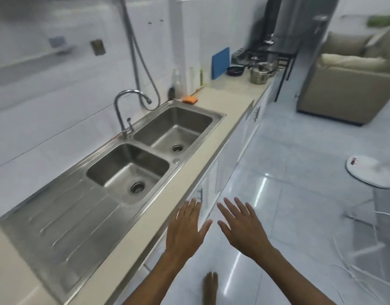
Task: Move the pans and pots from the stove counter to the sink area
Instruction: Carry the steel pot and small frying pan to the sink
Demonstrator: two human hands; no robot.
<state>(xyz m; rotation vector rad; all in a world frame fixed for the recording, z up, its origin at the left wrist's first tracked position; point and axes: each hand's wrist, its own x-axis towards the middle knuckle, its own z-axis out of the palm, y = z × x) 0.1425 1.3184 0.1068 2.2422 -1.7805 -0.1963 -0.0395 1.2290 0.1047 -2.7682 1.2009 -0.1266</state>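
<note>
At the far end of the beige counter (229, 100) stand a small dark frying pan (235, 70) and steel pots (260, 72) with lids, just before the black stove (264, 54). The steel double sink (145, 142) with its drainboard (64, 221) fills the near counter. My left hand (185, 230) and my right hand (244, 225) hover palm-down in front of the counter edge, fingers spread, holding nothing, far from the pots.
A curved tap (125, 106) and hose stand behind the sink. An orange sponge (190, 99), bottles (176, 82) and a blue cutting board (220, 62) line the wall. A beige sofa (348, 84), a fan base (370, 171) and white cables sit on the tiled floor at right.
</note>
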